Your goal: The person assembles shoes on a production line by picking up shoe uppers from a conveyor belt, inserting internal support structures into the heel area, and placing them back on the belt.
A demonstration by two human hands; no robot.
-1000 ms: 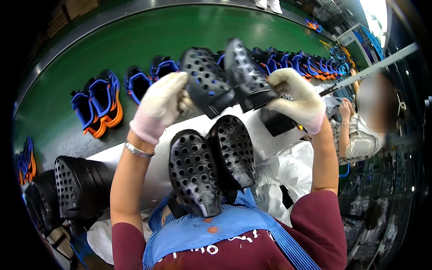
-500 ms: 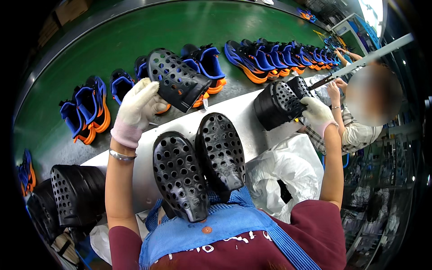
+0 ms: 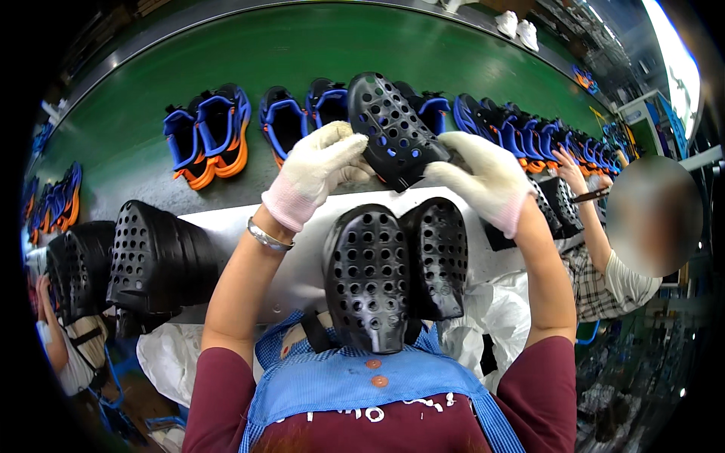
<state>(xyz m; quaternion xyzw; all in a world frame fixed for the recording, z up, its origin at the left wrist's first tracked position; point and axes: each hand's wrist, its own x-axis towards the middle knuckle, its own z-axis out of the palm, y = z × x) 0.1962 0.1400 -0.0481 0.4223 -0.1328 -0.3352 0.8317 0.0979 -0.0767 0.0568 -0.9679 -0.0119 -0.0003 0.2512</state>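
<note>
White plastic bag [image 3: 502,309] sits R of the middle stacks, by the bench's near edge — crumpled, w/ a dark opening; can't tell contents. Another white bag [image 3: 170,362] hangs low at L, below the near edge; contents hidden too.

Metal bench [image 3: 294,294] runs along the belt's near side. Bare metal shows btwn the L-end insert stacks [image 3: 132,264] and the middle pair. That pair — L middle stack [image 3: 370,279] & R middle stack [image 3: 440,257] — stands side by side at the near edge, right against the person's blue apron [image 3: 362,381]. More black inserts [image 3: 563,204] are toward the bench's R end, partly behind the R forearm. On the green belt [image 3: 302,45], sneakers [image 3: 219,128] (black, blue collars, orange soles) line the near edge; green surface shows from the row to the far edge. Co-worker's hand [image 3: 570,174] is up at R, near the sneakers.

Shoe insert [image 3: 393,128]: black, glossy, shoe-shaped, round holes all over, blue visible thru some. It's up in the air over the belt's near edge, tilted, toe up-left, heel down-right.

L hand [image 3: 321,170], white glove, pinches its L side, fingers curled. R hand [image 3: 487,174], also gloved, is spread wide, thumb well off the fingers, heel end at the gap; can't tell if touching.
</note>
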